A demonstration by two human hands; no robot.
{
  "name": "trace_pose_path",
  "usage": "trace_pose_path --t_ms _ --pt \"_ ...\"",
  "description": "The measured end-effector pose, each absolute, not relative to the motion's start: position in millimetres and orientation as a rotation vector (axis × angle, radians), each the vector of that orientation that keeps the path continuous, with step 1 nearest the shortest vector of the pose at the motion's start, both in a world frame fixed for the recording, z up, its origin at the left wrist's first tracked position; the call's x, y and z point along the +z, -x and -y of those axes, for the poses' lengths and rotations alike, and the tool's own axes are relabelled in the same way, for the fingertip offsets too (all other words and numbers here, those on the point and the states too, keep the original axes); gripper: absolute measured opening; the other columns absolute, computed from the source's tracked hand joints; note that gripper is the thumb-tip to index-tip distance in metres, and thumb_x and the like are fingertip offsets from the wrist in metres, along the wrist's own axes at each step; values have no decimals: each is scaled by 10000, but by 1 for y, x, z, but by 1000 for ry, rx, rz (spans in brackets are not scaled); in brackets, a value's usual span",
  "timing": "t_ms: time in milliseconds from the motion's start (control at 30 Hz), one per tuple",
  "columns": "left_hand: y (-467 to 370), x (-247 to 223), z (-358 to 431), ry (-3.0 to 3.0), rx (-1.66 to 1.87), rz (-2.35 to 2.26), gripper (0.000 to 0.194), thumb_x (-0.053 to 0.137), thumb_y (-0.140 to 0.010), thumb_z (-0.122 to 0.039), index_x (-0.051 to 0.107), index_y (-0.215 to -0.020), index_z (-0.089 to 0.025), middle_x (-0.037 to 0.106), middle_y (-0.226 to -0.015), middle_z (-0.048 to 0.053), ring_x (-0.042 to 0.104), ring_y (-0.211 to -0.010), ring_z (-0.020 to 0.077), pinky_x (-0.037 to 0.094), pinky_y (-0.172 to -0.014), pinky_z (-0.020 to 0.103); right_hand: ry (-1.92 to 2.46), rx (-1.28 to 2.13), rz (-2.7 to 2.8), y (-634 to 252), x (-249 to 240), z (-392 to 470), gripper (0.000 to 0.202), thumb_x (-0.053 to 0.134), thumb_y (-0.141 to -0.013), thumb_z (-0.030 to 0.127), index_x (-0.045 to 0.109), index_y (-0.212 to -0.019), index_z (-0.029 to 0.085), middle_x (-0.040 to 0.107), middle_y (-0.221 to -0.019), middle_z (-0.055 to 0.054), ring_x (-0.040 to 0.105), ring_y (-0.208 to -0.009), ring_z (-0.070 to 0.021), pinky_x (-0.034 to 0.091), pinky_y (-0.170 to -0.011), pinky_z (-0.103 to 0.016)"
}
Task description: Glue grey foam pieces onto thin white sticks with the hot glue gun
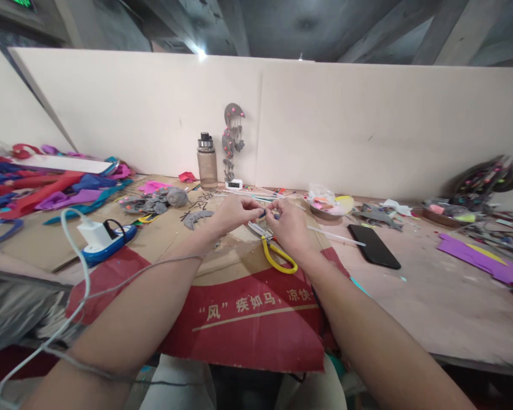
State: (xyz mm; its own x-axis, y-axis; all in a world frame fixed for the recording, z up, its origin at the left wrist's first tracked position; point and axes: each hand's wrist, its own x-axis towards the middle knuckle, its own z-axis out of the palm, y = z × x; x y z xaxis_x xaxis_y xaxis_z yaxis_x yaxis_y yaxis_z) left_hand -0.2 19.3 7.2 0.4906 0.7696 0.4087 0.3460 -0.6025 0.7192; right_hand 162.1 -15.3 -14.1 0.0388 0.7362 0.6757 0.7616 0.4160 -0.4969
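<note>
My left hand (238, 212) and my right hand (285, 222) meet over the cardboard, fingertips pinched close together. A small dark bluish bit shows between them, too small to name. Yellow-handled scissors (282, 262) lie just below my right hand, their metal part by its fingers. To the left of my left hand is a grey crescent-shaped piece (197, 218). Grey yarn (154, 266) runs across my left forearm. Red-and-brown printed cardboard (256, 336) spreads under both hands.
A bottle (207, 165) and a hanging moon ornament (234, 139) stand out at the back. Coloured felt strips (64, 185) and a blue power strip (111, 247) are at left. A phone (374, 246) and a bowl of scraps (329, 208) lie right.
</note>
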Motion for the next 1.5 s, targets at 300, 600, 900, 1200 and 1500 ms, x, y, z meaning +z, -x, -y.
trace_pose_path --t_ms 300,600,900,1200,1500 --pt "-3 2 -21 -2328 1142 -1031 116 612 -693 -227 709 -690 -164 655 -607 6 552 -553 107 389 -536 213 1290 -88 1773 -157 -16 17 69 520 -816 210 585 -800 193 597 -819 -59 532 -773 -197 379 -721 -318" --pt "-6 -7 -27 -1926 1247 -921 58 589 -684 -208 613 -687 -155 636 -595 11 595 -541 120 464 -531 229 1156 135 1664 -154 -19 17 82 450 -842 258 506 -853 200 546 -790 -20 500 -708 -163 380 -680 -299" --pt "-6 -8 -27 -1759 1276 -851 77 616 -690 -220 590 -688 -148 615 -591 9 606 -534 119 511 -552 247 1141 255 1565 -148 -16 20 98 499 -819 264 528 -746 206 556 -710 1 506 -664 -148 384 -654 -288" --pt "-10 -7 -24 -1673 1263 -811 102 633 -679 -234 582 -690 -145 603 -594 -6 604 -535 107 513 -564 237 1246 378 1372 -144 -10 22 177 579 -761 337 543 -664 193 512 -590 31 428 -552 -115 330 -546 -255" --pt "-12 -3 -16 -1669 1250 -768 71 622 -677 -196 578 -684 -142 593 -571 -15 584 -518 95 493 -544 226 1256 402 1357 -144 -9 21 122 572 -740 302 611 -727 187 454 -526 56 395 -500 -110 302 -511 -247"
